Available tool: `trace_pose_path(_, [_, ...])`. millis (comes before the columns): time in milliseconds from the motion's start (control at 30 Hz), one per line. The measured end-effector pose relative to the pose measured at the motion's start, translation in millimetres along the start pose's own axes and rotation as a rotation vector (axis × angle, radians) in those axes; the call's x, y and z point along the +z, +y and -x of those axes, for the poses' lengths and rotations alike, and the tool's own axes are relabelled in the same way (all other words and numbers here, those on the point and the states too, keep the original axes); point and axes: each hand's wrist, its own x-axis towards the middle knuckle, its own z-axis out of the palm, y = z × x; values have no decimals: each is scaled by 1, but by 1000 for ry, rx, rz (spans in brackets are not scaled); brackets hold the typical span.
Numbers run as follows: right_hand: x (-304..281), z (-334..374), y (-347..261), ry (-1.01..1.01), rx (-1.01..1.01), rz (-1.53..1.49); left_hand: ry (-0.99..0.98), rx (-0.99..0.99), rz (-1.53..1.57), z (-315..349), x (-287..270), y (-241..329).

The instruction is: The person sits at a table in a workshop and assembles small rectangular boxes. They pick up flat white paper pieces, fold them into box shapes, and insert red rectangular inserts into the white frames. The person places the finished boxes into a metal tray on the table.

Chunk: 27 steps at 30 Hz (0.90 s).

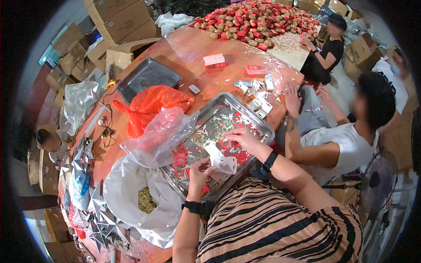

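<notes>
My left hand [200, 176] is at the near side of a metal tray [268, 127], its fingers closed at the left edge of a white folded paper piece [214, 153]. More white paper [227, 166] lies under and beside it. What exactly the fingers pinch is partly hidden. Above the middle of the tray, my right hand [244, 137] bends down with thumb and fingers drawn together; anything between them is too small to name. Red and white scraps [239, 118] are strewn over the tray, and red printed cards [180, 160] lie along its left side.
A red plastic bag [153, 105] and a clear bag [160, 138] crowd the tray's left. Nearer stands a white sack [127, 188] with gold filling. Another dark tray [149, 79] is beyond. A co-worker's hand [291, 98] rests near small white boxes [261, 105] on the right.
</notes>
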Motion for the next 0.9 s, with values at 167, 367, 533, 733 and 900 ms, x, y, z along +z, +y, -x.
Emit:
trace_pose_path(167, [12, 12, 3, -87, -55, -1, 3, 58, -149, 0, 0, -14])
trace_pose_path(367, [25, 23, 7, -136, -21, 63, 102, 210, -447, 12, 4, 8])
trace_pose_path(533, [32, 33, 2, -61, -43, 215, 147, 374, -568, 18, 9, 26])
trace_pose_path(733, [36, 35, 6, 82, -356, 466, 48, 302, -299, 17, 20, 39])
trace_pose_path(900, [37, 45, -3, 156, -456, 714, -47, 78, 18, 3, 23, 28])
